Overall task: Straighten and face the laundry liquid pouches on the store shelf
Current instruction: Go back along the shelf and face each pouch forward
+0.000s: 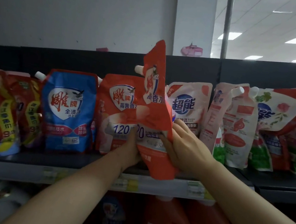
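Red laundry liquid pouch [155,97], near upright over the shelf [19,167] front edge, gripped low by the left hand [131,147] at its 8 o'clock and the right hand [186,146] at 4 o'clock, a matching pouch [117,107] standing at 9 o'clock.

Both forearms reach up; left hand [131,146] and right hand [186,146] curl fingers [180,124] round the orange pouch [153,101].
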`<action>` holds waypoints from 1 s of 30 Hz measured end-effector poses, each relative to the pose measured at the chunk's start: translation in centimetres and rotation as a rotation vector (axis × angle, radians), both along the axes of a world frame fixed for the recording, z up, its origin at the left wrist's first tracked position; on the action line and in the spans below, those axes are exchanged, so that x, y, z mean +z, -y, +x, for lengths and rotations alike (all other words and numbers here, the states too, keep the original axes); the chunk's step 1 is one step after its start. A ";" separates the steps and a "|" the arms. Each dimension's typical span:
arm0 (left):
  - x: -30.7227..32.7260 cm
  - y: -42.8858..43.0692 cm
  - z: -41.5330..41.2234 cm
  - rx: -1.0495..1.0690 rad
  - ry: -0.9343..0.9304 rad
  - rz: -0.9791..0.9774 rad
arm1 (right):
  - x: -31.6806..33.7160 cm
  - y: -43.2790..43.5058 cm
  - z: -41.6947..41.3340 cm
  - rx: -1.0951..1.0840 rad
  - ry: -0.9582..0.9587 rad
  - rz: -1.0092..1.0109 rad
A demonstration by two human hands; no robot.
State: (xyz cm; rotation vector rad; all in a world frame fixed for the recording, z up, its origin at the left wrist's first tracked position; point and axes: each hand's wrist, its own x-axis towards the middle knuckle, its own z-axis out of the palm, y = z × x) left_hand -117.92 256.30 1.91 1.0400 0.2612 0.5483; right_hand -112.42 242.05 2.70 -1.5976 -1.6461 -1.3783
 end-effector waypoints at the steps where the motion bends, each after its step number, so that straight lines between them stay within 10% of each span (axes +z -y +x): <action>1: -0.1 -0.6 -0.4 0.039 0.033 0.024 | 0.2 -0.3 -0.2 -0.002 -0.004 -0.009; 6: 0.1 -3.6 -3.7 0.323 0.043 0.296 | 0.5 -2.6 0.1 -0.073 -0.077 -0.039; 15: -1.7 -8.6 -7.0 0.660 -0.246 0.557 | -1.5 -9.9 -1.4 -0.228 -0.868 -0.224; 19: -2.3 -10.5 -7.6 0.688 -0.361 0.593 | -2.8 -11.4 -2.7 -0.180 -1.146 0.048; 23: -1.9 -11.1 -8.6 0.675 -0.373 0.711 | -2.2 -12.1 -4.8 -0.235 -0.900 0.216; 30: -3.2 -13.6 -12.7 0.733 -0.439 1.050 | -2.5 -15.0 -8.7 0.011 -0.101 -0.049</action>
